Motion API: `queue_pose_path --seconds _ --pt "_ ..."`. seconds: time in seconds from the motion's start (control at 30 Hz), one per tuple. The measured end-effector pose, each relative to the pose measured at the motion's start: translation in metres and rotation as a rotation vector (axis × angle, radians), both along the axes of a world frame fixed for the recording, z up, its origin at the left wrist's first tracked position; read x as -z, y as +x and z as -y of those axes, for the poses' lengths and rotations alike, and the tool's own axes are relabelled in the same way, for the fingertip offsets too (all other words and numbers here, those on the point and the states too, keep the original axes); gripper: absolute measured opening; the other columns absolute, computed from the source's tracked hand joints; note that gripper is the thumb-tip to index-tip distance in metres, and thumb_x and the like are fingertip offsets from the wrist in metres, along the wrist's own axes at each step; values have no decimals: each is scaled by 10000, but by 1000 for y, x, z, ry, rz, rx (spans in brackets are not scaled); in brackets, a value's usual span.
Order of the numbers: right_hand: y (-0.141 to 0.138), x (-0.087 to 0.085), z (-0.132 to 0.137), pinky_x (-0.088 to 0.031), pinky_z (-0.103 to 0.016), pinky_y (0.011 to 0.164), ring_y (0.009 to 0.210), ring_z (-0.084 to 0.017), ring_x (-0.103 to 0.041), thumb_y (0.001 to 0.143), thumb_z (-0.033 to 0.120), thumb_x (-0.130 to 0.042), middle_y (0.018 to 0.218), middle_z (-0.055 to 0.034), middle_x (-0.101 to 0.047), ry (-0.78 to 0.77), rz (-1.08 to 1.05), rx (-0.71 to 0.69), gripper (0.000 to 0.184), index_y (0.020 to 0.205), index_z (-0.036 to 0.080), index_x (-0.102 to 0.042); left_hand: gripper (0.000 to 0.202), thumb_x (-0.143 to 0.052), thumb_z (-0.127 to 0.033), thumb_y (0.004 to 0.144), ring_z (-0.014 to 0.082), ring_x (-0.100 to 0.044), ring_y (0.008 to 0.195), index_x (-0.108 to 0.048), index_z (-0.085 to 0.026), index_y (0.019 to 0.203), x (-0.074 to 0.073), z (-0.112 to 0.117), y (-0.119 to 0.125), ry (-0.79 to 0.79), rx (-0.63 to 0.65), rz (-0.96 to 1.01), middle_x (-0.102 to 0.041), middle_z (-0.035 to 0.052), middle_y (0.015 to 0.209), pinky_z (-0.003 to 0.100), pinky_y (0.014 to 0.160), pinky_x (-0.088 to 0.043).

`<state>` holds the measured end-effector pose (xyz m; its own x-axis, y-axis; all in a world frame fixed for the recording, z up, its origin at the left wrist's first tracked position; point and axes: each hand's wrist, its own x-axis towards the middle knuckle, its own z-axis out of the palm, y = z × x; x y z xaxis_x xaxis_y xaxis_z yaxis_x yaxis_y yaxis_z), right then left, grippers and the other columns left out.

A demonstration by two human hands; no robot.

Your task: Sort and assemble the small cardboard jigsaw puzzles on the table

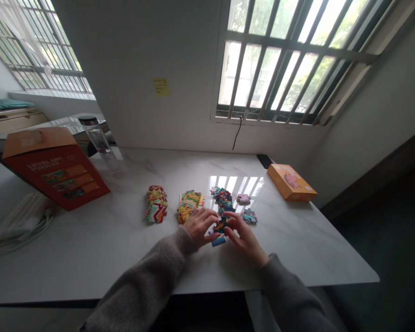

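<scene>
My left hand (200,226) and my right hand (242,234) meet near the front of the white table. Their curled fingers grip a dark jigsaw puzzle piece (221,225) from either side; the fingers partly cover it. Just below it lies a blue puzzle piece (219,240). Beyond my hands spreads a pile of dark blue and multicoloured pieces (223,197). Close to my right hand are a teal puzzle piece (249,216) and a small pink group of pieces (243,198). Beside my left hand sits a yellow pile of pieces (191,199).
Farther left lies a red and green pile of pieces (157,204). A large red puzzle box (58,168), a clear bottle (98,138) and white cables (27,223) occupy the left side. An orange box (291,182) and a black phone (264,161) are at the right.
</scene>
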<state>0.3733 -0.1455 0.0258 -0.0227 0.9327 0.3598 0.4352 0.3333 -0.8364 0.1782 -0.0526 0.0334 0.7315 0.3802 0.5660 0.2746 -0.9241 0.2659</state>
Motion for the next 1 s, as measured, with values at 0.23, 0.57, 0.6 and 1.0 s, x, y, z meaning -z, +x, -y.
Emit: queue_pose_path --seconds 0.23,0.57,0.6,1.0 --pt "-5 1 -5 -569 -306 655 714 -161 -633 945 395 -551 869 -32 -637 -66 -213 47 338 1246 241 -554 330 -637 -359 860 254 -600 1085 -550 -223 1147 0 -1 0 -14 11 50 -635 96 1149 406 940 -452" --pt "-2 -8 0 -553 -374 825 1095 -244 -611 962 277 -522 1228 -116 -616 125 65 60 262 1202 239 -619 200 -603 -155 769 200 -601 929 -487 -223 917 -5 3 2 -164 43 205 -625 40 943 367 874 -477" --pt "-2 -7 0 -548 -378 839 1088 -238 -612 966 249 -507 1212 -110 -625 152 96 48 256 1196 243 -620 185 -594 -154 774 196 -597 920 -486 -222 908 -5 2 2 -189 57 209 -617 42 940 358 861 -484" --pt "3 4 -4 -450 -423 895 981 -249 -562 944 139 -516 1046 -72 -690 175 536 117 195 1037 232 -660 195 -595 -263 842 266 -572 1066 -618 -240 1034 10 -14 0 -22 -186 -116 -682 45 1074 454 961 -366"
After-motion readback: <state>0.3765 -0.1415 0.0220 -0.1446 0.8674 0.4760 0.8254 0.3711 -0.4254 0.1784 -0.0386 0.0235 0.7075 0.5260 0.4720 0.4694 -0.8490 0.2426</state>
